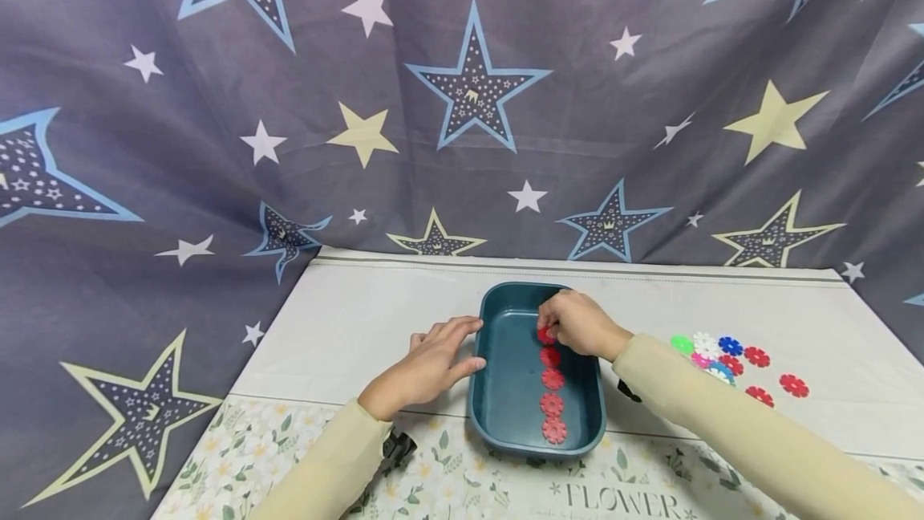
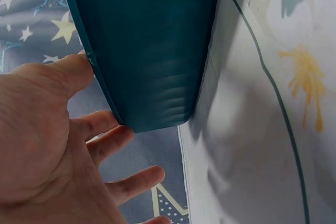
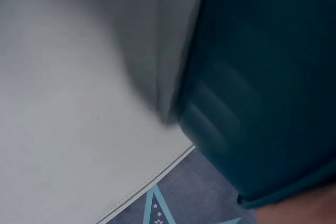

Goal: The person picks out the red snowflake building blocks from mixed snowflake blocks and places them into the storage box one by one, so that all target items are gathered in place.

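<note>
A red snowflake disc (image 1: 545,335) is pinched by the right hand (image 1: 577,324) inside the teal tray (image 1: 505,416), extending the red row; the left hand (image 1: 433,363), fingers relaxed, steadies the tray's left wall. Careful alignment is needed next.

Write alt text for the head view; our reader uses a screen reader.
A right hand pinches a red snowflake disc inside a teal tray, heading a row of four red discs. The left hand rests against the tray's side; loose discs lie right.

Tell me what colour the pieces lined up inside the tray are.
Red: the pieces lie in a row in the teal tray; head view shows it best.
</note>
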{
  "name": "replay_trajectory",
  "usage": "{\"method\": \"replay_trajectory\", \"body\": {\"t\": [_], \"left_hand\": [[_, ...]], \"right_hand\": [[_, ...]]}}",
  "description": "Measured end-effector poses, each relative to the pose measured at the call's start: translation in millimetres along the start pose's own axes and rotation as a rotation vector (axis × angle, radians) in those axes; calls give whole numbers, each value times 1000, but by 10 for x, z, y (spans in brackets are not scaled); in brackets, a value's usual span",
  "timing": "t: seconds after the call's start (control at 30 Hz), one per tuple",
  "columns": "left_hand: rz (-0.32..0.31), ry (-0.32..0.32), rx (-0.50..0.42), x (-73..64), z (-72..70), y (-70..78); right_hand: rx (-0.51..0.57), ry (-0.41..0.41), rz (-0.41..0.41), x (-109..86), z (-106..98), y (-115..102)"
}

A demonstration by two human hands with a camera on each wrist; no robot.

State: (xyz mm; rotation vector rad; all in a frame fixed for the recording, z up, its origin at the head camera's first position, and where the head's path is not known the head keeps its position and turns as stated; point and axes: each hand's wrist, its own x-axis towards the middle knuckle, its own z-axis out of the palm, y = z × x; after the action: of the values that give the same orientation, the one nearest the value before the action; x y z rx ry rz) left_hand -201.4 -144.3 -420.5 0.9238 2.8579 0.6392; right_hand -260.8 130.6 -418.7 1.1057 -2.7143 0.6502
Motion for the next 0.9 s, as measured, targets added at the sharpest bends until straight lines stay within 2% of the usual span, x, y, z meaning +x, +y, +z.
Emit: {"method": "replay_trajectory", "body": {"t": [0.17, 0.4, 0.57, 0.67, 0.77, 0.9], "left_hand": [[-2, -4, 0, 4, 5, 11], [-1, -9, 2, 5, -12, 34], [-4, -7, 0, 4, -27, 39], [-7, -3, 0, 4, -28, 34], [-5, 1, -2, 7, -24, 25], [0, -1, -6, 9, -18, 12]], "right_hand": [[-34, 1, 28, 32, 24, -9], [-132, -11, 115, 46, 87, -41], [-176, -19, 130, 65, 129, -63], [-156, -16, 115, 63, 98, -81], [-97, 34, 65, 36, -3, -88], [-59, 160, 1, -53, -229, -56]]}}
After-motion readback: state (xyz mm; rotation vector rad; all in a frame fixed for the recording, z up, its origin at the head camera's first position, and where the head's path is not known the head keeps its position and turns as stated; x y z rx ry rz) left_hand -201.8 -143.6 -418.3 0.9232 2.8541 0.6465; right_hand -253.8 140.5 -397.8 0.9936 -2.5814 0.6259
